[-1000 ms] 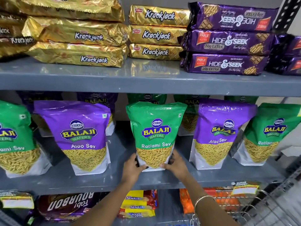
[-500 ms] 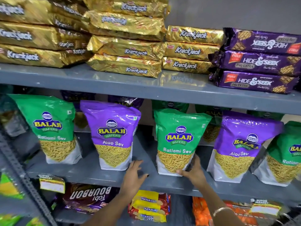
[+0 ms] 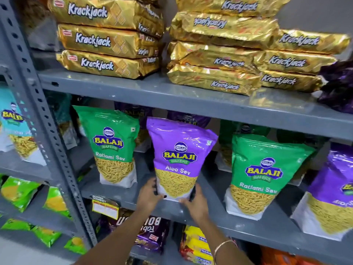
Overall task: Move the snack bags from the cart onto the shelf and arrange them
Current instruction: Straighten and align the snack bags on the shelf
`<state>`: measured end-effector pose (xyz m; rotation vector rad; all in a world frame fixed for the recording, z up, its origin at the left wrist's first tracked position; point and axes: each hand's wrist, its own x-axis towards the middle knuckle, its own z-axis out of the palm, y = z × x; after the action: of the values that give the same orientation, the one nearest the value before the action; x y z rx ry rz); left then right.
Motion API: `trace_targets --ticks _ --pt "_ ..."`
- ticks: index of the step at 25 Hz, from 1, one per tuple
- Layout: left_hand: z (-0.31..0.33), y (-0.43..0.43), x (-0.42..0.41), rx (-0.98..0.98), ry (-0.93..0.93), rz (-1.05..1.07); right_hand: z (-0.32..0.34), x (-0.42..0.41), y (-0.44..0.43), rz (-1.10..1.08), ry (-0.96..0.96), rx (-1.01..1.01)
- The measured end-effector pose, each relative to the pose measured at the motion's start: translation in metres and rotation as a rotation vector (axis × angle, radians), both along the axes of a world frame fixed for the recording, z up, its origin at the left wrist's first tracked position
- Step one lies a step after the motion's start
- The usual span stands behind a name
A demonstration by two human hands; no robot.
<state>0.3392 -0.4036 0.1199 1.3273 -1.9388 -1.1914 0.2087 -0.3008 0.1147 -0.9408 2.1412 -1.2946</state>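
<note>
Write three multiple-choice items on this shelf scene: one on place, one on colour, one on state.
1. Where do the gold Krackjack packs lie?
A. on the shelf above the Balaji bags
B. on the floor
C. in a cart

2. What colour is the Aloo Sev bag between the hands?
A. green
B. purple
C. orange

3. How is that bag held?
A. by one hand at its top
B. by neither hand
C. by both hands at its lower corners

Answers: 1 A, they are stacked on the upper shelf board. 2 B, its top is purple. 3 C, left hand and right hand grip its base.
</note>
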Motion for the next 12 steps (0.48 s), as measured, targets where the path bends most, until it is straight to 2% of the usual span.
trace_targets --ticks 5,12 --pt "-0.005 -0.012 -0.001 -0.014 0.002 -0.027 0.002 0.010 -0.014 -0.134 -0.038 -0.017" --pt "-0.008 -0.020 0.003 -0.030 -0.020 -0.040 -0.002 0.013 -0.019 -0.120 -0.056 -0.032"
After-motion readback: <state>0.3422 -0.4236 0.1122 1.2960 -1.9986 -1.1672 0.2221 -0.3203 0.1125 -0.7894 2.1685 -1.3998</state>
